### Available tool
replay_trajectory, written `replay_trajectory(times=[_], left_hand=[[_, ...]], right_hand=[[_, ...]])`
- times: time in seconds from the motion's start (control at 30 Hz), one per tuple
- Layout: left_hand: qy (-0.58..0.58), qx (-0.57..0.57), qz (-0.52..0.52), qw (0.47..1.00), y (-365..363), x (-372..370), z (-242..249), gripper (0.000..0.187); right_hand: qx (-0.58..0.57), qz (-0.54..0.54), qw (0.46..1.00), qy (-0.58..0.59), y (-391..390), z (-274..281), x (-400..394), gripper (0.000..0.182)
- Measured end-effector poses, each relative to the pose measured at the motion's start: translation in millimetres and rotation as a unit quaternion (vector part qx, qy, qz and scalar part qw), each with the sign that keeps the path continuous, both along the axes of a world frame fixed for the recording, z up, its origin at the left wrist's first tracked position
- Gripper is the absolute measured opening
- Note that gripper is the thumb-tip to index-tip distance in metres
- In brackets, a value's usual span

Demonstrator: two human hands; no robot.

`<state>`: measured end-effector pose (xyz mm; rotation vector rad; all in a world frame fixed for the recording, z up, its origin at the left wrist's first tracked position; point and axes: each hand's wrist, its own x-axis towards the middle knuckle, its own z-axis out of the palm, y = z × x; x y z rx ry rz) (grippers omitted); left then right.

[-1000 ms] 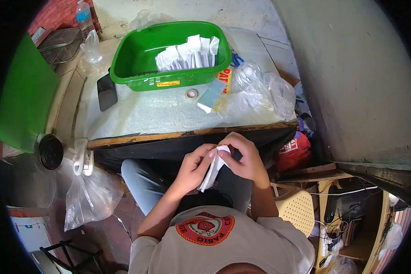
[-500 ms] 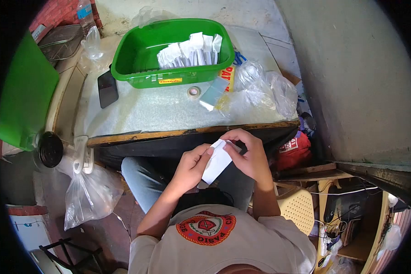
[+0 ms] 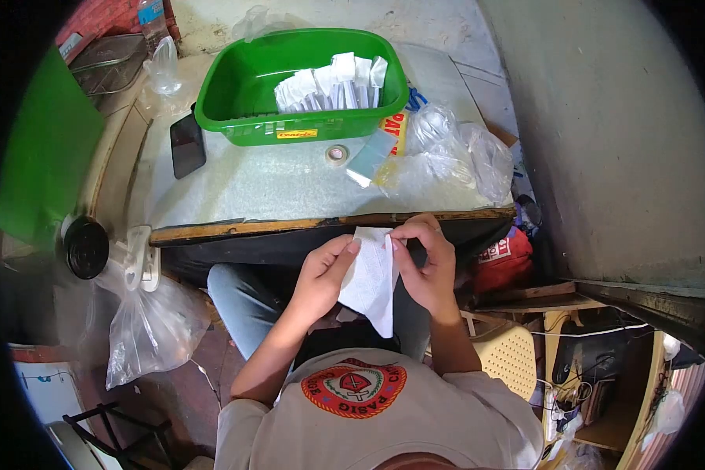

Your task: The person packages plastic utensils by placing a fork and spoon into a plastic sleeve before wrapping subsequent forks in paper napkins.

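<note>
White sheet: A white sheet [image 3: 366,276] – paper or tissue, can't tell wh. – hangs at lower ctr. of the frame, over the lap, just below the tabletop's [image 3: 251,186] near edge.
Left hand: At ctr.-left, the left hand [image 3: 319,276] has its grip pinching the sheet's upper L edge, thumb on the near face.
Right hand: Opp., the right hand [image 3: 428,268] pinches the R edge betw. thumb and fingertips, where the sheet looks doubled over.
Change: Within abt. 1 sec., a narrow folded strip has become a broad, textured panel, its pointed corner drooping toward the shirt [image 3: 462,407].
Meaning: Judging by the spread, unfolding is well along but not complete – R side appears folded still.
Green basin: Upper ctr., the green basin [image 3: 239,131] holds a row of folded white pieces [image 3: 337,84], approx. as a sec. ago; the sheet is well apart from them.
Tabletop, front: Tape roll [image 3: 337,154] near the basin, w/ clear packet [image 3: 370,157] just beside it; phone [image 3: 187,146] at upper L, plastic bags [image 3: 489,160] at upper R.
</note>
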<state>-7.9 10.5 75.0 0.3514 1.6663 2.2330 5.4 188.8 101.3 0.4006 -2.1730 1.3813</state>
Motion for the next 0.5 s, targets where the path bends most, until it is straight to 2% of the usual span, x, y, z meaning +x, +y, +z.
replay_trajectory(times=[0.1,0.27,0.37,0.5], left_hand=[[0.016,-0.018,0.007,1.000,1.8,1.6,-0.1,0.026],[0.061,-0.048,0.007,0.997,3.4,5.2,-4.2,0.028],[0.070,-0.074,0.011,0.995,1.8,8.1,2.0,0.029],[0.105,-0.097,0.011,0.990,0.6,8.8,4.8,0.030]], right_hand=[[0.039,-0.020,0.999,-0.025,-3.6,0.3,-2.9,0.016],[0.104,-0.063,0.993,0.003,-10.9,3.1,-5.7,0.011],[0.136,-0.059,0.988,0.031,-10.8,5.5,-7.9,0.011],[0.152,-0.047,0.987,0.011,-9.9,5.5,-6.3,0.010]])
